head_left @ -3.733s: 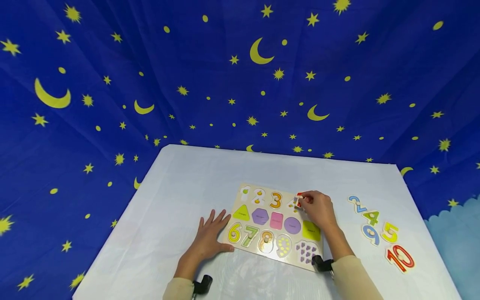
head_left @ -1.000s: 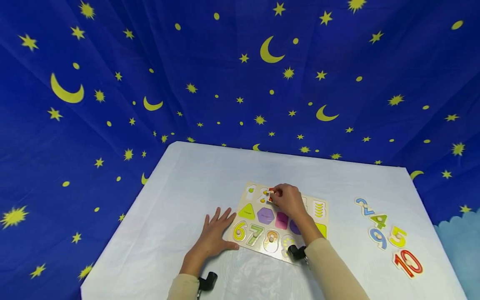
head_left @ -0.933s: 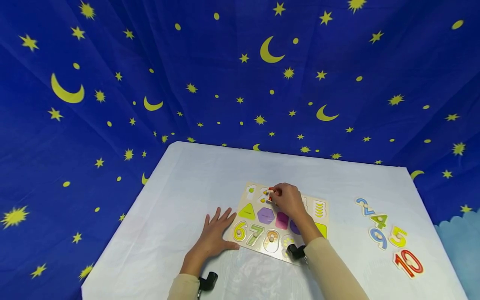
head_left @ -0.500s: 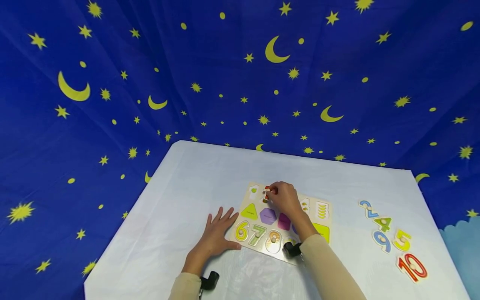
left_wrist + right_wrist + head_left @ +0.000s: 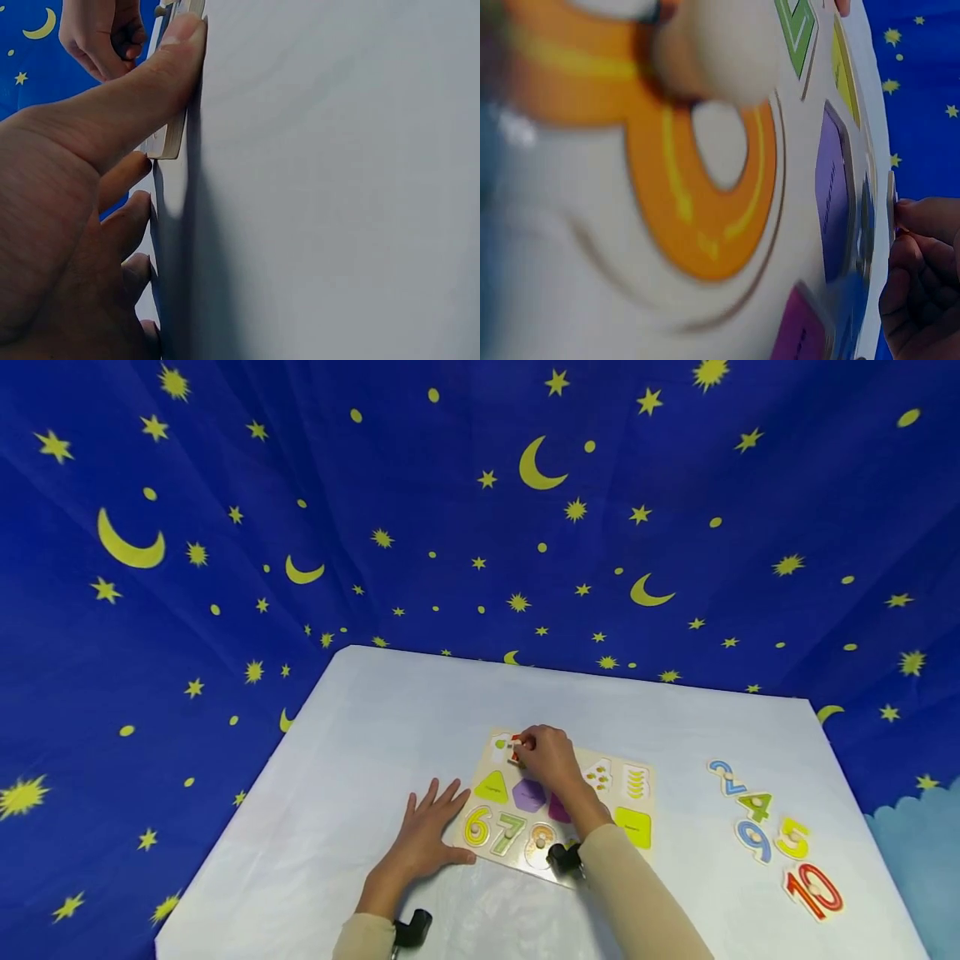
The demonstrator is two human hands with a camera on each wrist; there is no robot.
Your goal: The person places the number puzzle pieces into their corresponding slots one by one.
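My right hand pinches a red number puzzle piece between thumb and fingertips. It holds the piece over the upper left of a wooden number puzzle board, beside the 1 recess; the fingers cover much of it. In the right wrist view, this hand shows beyond the board with its fingers curled in. My left hand lies with fingers spread at the board's left edge. Its thumb presses on the board's edge in the left wrist view.
Number pieces 6, 7 and 8 sit in the board's front row. Loose pieces 2, 4, 9, 5 and 10 lie on the white table at right.
My right hand has carried the red piece leftward along the board's top row, from the 4 recess past the 2 recess towards the 1. The left hand keeps its place.
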